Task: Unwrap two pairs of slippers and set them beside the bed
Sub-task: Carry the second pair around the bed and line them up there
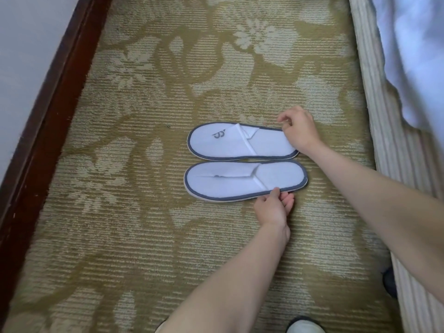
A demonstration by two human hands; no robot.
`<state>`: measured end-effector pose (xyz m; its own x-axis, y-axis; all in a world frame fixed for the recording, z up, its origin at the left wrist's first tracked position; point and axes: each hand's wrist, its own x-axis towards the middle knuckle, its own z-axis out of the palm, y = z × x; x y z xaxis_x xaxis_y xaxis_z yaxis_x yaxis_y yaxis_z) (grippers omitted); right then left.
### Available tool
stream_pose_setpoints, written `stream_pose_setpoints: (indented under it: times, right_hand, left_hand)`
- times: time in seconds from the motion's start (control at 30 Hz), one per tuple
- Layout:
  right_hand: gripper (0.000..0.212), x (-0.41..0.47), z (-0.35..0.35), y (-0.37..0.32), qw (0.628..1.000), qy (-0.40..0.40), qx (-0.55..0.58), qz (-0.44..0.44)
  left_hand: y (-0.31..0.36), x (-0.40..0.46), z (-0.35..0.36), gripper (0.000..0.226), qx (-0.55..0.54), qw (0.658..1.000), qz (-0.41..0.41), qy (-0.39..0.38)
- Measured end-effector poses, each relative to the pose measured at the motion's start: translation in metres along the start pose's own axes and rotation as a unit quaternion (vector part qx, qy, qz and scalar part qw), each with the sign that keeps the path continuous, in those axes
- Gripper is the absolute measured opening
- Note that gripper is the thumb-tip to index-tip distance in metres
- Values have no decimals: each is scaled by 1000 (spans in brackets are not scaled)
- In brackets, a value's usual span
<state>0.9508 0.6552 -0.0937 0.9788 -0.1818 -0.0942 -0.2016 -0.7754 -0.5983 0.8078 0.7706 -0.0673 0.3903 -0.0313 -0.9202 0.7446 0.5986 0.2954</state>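
Note:
Two flat white slippers with grey-blue trim lie side by side on the patterned carpet, toes pointing left. The far slipper (230, 143) shows a grey logo on its upper. My right hand (299, 129) pinches the heel end of that far slipper. The near slipper (240, 180) lies just below it, almost touching. My left hand (274, 207) grips the near slipper's lower edge between thumb and fingers. No wrapping and no second pair are in view.
The bed base (384, 121) with striped fabric runs along the right, white bedding (413, 56) hanging over it. A dark wooden baseboard (50, 111) and wall bound the left. Olive floral carpet (134, 224) spreads around the slippers. My shoe tip (304, 326) shows at the bottom edge.

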Motion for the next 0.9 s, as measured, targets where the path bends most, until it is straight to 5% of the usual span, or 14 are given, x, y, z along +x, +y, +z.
stream_pose_setpoints:
  times: [0.27, 0.53, 0.9]
  right_hand:
    - [28, -2, 5, 5, 1000, -21, -3, 11]
    - [28, -11, 7, 11, 997, -54, -57, 14]
    - [34, -16, 8, 16, 992, -40, -120, 14]
  left_hand:
    - [10, 10, -8, 25, 37, 999, -24, -8]
    - [17, 16, -7, 12, 94, 995, -18, 13]
    - [13, 11, -9, 26, 184, 983, 20, 12]
